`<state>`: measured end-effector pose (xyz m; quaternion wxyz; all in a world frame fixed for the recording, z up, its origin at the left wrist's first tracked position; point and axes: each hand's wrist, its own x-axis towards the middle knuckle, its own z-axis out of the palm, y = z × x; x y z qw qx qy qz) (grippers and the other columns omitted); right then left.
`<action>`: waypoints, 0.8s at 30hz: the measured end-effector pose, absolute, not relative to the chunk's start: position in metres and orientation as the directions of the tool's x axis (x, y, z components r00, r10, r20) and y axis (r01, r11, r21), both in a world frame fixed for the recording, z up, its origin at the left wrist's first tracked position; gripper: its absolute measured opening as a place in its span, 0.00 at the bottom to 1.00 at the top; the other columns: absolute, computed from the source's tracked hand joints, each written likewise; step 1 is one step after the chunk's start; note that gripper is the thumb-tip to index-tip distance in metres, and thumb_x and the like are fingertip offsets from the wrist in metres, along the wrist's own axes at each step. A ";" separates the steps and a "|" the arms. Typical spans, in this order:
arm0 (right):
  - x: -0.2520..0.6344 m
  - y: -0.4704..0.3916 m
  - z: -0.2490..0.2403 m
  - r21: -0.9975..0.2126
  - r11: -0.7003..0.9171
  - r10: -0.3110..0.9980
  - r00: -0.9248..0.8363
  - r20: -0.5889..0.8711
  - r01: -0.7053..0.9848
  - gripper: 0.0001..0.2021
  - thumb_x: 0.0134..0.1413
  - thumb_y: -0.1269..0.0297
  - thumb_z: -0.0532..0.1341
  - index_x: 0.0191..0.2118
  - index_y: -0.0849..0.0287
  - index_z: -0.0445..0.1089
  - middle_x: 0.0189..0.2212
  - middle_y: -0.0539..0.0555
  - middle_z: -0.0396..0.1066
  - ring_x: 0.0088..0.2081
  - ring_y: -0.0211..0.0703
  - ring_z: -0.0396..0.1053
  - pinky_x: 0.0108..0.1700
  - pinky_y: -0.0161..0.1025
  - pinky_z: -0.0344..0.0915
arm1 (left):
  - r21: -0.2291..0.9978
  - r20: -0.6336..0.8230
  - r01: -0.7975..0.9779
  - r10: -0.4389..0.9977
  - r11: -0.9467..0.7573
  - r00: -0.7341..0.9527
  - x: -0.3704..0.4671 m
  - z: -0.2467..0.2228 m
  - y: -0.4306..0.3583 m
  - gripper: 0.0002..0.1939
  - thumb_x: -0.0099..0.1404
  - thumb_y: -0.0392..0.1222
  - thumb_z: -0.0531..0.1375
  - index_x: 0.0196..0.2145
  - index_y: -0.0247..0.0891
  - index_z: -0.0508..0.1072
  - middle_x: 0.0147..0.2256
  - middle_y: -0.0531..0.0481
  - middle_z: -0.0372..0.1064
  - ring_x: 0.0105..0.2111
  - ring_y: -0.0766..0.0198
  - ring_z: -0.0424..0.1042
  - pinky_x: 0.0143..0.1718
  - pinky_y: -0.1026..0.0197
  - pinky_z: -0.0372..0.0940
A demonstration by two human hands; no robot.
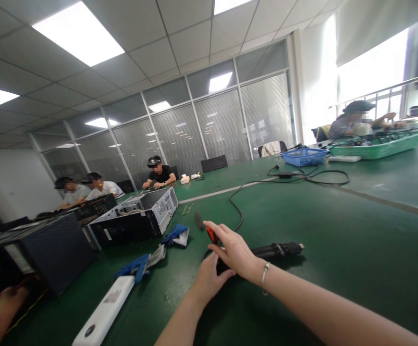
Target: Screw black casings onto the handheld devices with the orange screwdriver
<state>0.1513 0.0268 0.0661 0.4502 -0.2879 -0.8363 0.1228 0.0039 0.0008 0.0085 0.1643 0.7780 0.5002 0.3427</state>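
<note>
My right hand (239,255), wearing a bracelet, is closed around an orange-and-black handle (212,234), its tool kind hidden by the fingers. Just below it, my left hand (206,278) has its thumb and fingers curled together, close to the right hand. A dark shape shows between the two hands; whether the left holds it I cannot tell. Behind the right wrist lies a black cylindrical power tool (279,250) with a metal tip pointing right. A short dark grey bar (199,221) rests just beyond the fingers.
Left of my hands are blue-grey gloves (142,266) and a white power bank-like block (104,312). Open computer cases (122,228) stand farther left. A black cable (236,206) crosses the green table toward blue (304,157) and green baskets (392,148). Other people sit around; another person's hands (5,305) work at lower left.
</note>
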 end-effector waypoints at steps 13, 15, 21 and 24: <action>0.153 0.027 0.066 -0.438 0.797 0.598 -0.434 0.674 0.417 0.31 0.56 0.72 0.58 0.63 0.47 0.52 0.38 0.51 0.66 0.38 0.43 0.67 0.41 0.39 0.66 | 0.615 0.358 0.659 0.898 -0.433 0.255 0.005 0.010 0.000 0.18 0.58 0.46 0.66 0.44 0.37 0.71 0.43 0.44 0.74 0.42 0.51 0.72 0.43 0.56 0.66; 0.153 0.029 0.067 -0.450 0.797 0.600 -0.439 0.669 0.403 0.31 0.56 0.74 0.58 0.63 0.47 0.52 0.38 0.51 0.66 0.38 0.42 0.67 0.41 0.38 0.65 | 0.613 0.360 0.660 0.897 -0.435 0.257 0.005 0.010 0.000 0.19 0.58 0.46 0.66 0.45 0.37 0.70 0.43 0.44 0.74 0.41 0.51 0.72 0.43 0.56 0.66; 0.152 0.028 0.067 -0.489 0.808 0.589 -0.450 0.671 0.329 0.33 0.56 0.76 0.56 0.65 0.48 0.48 0.41 0.52 0.67 0.41 0.42 0.68 0.44 0.39 0.66 | 0.608 0.357 0.670 0.900 -0.426 0.249 0.003 0.008 0.001 0.19 0.58 0.47 0.66 0.44 0.37 0.71 0.43 0.44 0.74 0.42 0.50 0.72 0.43 0.56 0.66; 0.153 0.027 0.067 -0.471 0.802 0.597 -0.446 0.667 0.369 0.32 0.55 0.73 0.58 0.64 0.49 0.51 0.41 0.53 0.68 0.40 0.43 0.68 0.42 0.40 0.66 | 0.607 0.345 0.675 0.904 -0.419 0.251 0.003 0.009 0.000 0.19 0.58 0.46 0.66 0.44 0.37 0.71 0.44 0.44 0.74 0.43 0.50 0.72 0.44 0.56 0.65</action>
